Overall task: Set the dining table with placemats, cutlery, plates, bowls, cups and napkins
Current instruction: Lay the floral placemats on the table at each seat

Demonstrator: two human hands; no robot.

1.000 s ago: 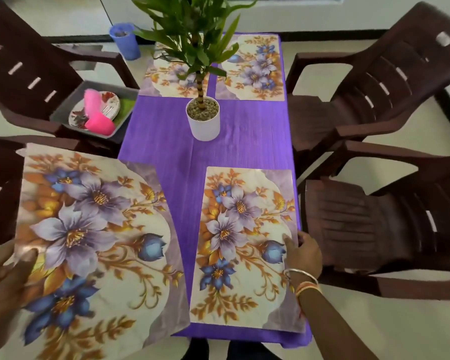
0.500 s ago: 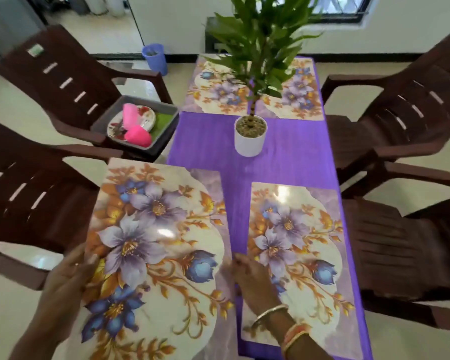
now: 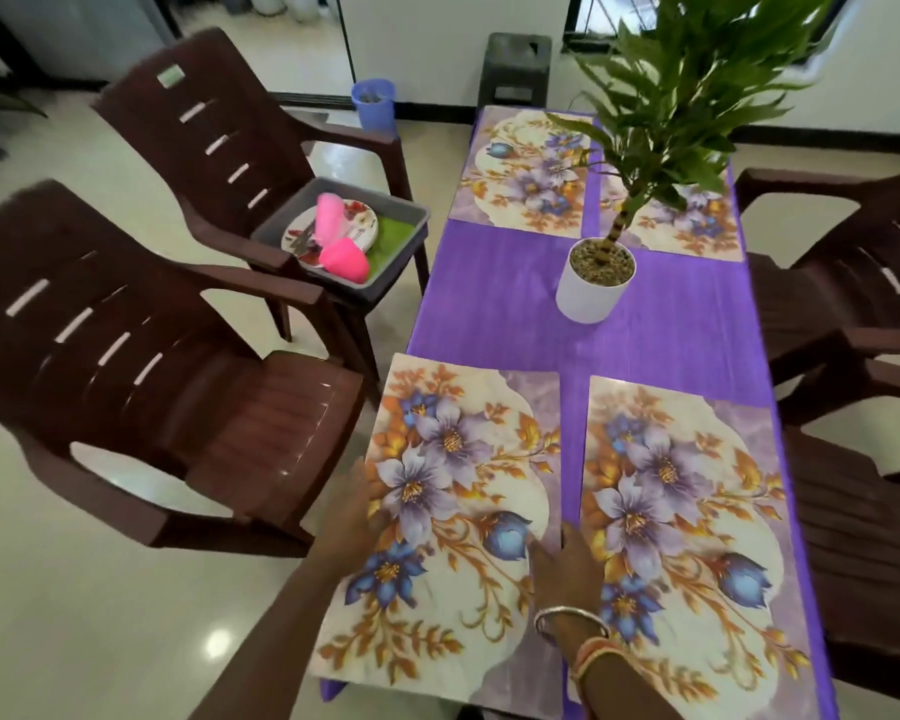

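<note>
Four placemats [image 3: 661,511] lie on the worktop [image 3: 489,304], the 7 o'clock placemat [image 3: 453,511] under the flat right hand [image 3: 562,558], left hand [image 3: 357,511] at its edge, grip unclear; plates [image 3: 357,231] and cups [image 3: 343,259] wait in the tray [image 3: 417,220] at 10 o'clock, so most remains.

The near-left floral placemat [image 3: 453,511] lies flat on the purple tablecloth [image 3: 489,293] beside the near-right placemat [image 3: 687,511]; two far placemats [image 3: 526,174] lie side by side.

Glossy cream tiled floor [image 3: 100,589] reflects light. Dark brown slatted plastic armchairs [image 3: 152,356] flank the purple-clothed surface [image 3: 671,345]; beyond its far end, a dark plastic stool [image 3: 515,65] stands by the white wall [image 3: 437,33].
</note>
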